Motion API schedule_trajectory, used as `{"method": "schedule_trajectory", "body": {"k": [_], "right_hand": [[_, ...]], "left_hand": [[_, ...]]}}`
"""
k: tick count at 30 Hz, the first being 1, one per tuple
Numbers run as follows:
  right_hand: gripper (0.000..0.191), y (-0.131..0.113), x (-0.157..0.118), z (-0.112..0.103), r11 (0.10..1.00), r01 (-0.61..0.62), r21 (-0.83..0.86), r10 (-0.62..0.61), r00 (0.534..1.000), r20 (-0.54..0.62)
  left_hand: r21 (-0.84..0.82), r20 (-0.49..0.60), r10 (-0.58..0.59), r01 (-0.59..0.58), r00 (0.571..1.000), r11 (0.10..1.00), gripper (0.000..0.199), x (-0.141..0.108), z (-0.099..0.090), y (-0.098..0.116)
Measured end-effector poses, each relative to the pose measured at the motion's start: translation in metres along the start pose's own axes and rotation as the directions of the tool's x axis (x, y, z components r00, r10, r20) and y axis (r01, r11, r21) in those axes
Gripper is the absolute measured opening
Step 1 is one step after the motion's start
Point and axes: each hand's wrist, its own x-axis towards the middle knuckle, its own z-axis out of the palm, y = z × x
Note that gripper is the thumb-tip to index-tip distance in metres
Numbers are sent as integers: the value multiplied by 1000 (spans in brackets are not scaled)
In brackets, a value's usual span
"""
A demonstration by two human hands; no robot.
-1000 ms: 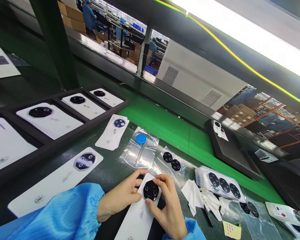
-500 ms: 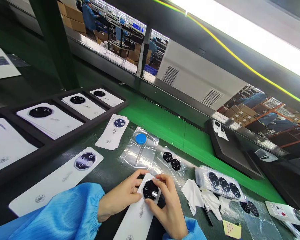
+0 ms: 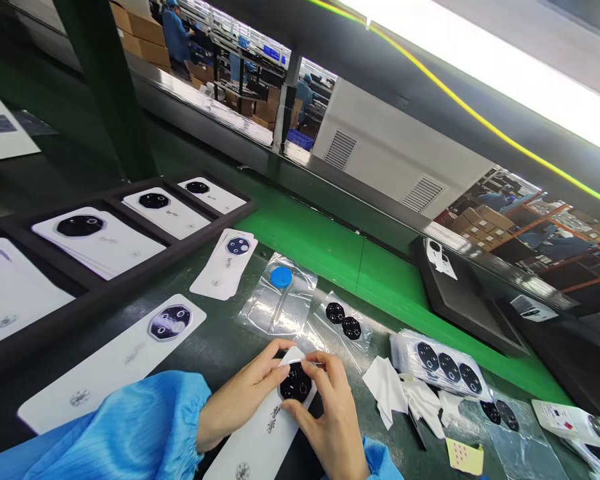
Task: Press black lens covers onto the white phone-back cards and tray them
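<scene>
A white panel (image 3: 260, 437) with a black round camera piece (image 3: 296, 382) at its top end lies in front of me at the bottom centre. My left hand (image 3: 247, 393) grips the panel's upper left edge, its fingertips beside the black piece. From the right, my right hand (image 3: 330, 413) has thumb and fingers closed around the black piece and the panel's edge. Another white panel (image 3: 115, 363) with a dark camera piece lies to the left. Beyond my hands are a clear bag with a blue disc (image 3: 281, 277) and a bag with two black discs (image 3: 351, 328).
A black divided tray (image 3: 100, 290) holds white panels at the left. Small white panels (image 3: 223, 267) are stacked beside it. To the right are bagged black discs (image 3: 449, 368), white cloths (image 3: 386, 392), a dark tool (image 3: 417, 431) and a yellow note (image 3: 464, 457). A green belt (image 3: 390, 280) runs behind.
The held panel has shifted slightly left. My left fingertips now rest on the edge of the black piece. The bright reflection on it has gone.
</scene>
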Motion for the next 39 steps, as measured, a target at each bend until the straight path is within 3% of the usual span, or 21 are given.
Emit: {"method": "schedule_trajectory", "body": {"k": [7, 16, 29, 32, 35, 39], "right_hand": [[34, -1, -1, 3, 999, -39, 28, 40, 999, -18], [33, -2, 2, 2, 999, 31, -20, -32, 999, -41], [41, 9, 1, 4, 999, 14, 47, -12, 999, -42], [40, 10, 1, 3, 987, -63, 147, 66, 998, -21], [38, 9, -1, 1, 929, -239, 281, 242, 970, 27], [47, 7, 0, 1, 683, -524, 509, 483, 847, 224]], "left_hand": [[7, -19, 19, -19, 1000, 1000, 51, 2, 0, -4], [-6, 8, 41, -41, 999, 999, 47, 3, -2, -6], [3, -2, -1, 1, 1000, 1000, 55, -1, 1, 9], [-40, -13, 19, -20, 1000, 999, 56, 0, 2, 8], [-33, -13, 10, -10, 1000, 999, 59, -2, 2, 12], [-45, 16, 4, -3, 1000, 999, 62, -4, 2, 17]]}}
